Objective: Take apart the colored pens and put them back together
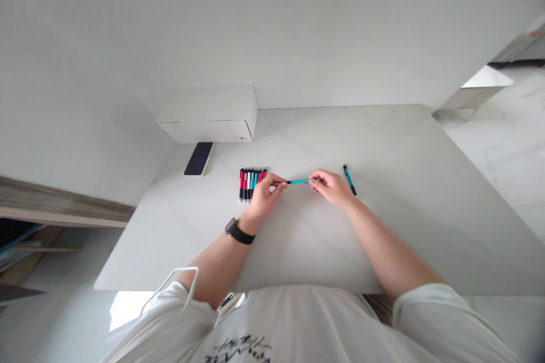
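A teal pen (298,181) with black ends lies level between my two hands above the table. My left hand (266,194) pinches its left end, and my right hand (332,186) pinches its right end. Just left of my left hand, several pens (249,186) in red, white and teal lie side by side in a row; the hand hides part of the row. Another teal and black pen (349,179) rests on the table beyond my right wrist, apart from the row. A black watch (239,232) is on my left wrist.
A white box (208,114) stands against the wall at the back left of the white table (426,193). In front of it lies a phone (198,159) with a dark screen. A white cable (170,278) loops by my left sleeve.
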Motion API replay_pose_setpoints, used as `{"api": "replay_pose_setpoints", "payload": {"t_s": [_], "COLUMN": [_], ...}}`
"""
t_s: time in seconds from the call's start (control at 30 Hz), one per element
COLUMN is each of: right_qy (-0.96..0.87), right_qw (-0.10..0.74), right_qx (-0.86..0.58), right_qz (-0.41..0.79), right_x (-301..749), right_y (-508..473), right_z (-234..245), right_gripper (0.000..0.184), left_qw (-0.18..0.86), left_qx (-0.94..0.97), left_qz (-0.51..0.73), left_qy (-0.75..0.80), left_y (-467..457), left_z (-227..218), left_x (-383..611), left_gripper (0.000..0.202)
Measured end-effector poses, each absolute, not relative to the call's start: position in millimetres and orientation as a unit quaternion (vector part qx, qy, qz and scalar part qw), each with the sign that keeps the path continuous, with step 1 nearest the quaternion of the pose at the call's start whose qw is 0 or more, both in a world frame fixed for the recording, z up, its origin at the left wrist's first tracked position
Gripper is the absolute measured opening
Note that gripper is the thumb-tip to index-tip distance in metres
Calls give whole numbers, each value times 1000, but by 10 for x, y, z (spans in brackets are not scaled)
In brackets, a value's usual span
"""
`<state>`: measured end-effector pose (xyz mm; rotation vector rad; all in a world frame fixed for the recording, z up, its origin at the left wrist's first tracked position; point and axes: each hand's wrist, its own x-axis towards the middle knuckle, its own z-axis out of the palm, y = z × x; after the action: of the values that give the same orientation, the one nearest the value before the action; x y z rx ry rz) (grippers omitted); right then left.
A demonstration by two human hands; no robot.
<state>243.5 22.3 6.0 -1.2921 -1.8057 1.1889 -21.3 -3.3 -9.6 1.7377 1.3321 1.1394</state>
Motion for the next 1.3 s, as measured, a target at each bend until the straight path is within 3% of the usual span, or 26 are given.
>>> {"api": "replay_pose_setpoints", "payload": {"t_s": [0.1, 0.27, 0.47, 0.63, 0.73, 0.83, 0.93, 1.03, 1.1, 1.3], "right_qy": [-692, -661, -695, -698, -707, -700, -701, -706, -699, -698], "right_qw": [333, 316, 341, 298, 322, 326, 295, 319, 337, 301], "right_qx": [-482, -483, -466, -473, -468, -470, -478, -475, -473, -479], "right_qz": [421, 479, 428, 448, 422, 428, 441, 418, 418, 438], "right_x": [2429, 2445, 2473, 2488, 2484, 2482, 2486, 2490, 2493, 2508], "right_y": [217, 229, 249, 253, 253, 253, 255, 261, 268, 287], "right_z": [65, 32, 2, -8, -22, -32, -37, -39, -41, -60], "right_gripper": [33, 36, 35, 33, 29, 38, 32, 30, 37, 31], "left_qw": [340, 335, 334, 334, 335, 333, 330, 329, 326, 324], "left_qx": [659, 660, 657, 655, 652, 655, 659, 660, 662, 665], "left_qz": [442, 446, 454, 459, 459, 456, 455, 453, 451, 446], "left_qy": [505, 503, 501, 499, 502, 503, 500, 501, 502, 504], "left_y": [-30, -24, -14, -15, -17, -19, -20, -17, -14, -10], "left_z": [-101, -122, -137, -131, -133, -136, -135, -134, -134, -133], "left_x": [-220, -223, -230, -225, -225, -226, -223, -220, -220, -228], "left_gripper": [23, 23, 22, 21, 21, 21, 21, 20, 20, 20]}}
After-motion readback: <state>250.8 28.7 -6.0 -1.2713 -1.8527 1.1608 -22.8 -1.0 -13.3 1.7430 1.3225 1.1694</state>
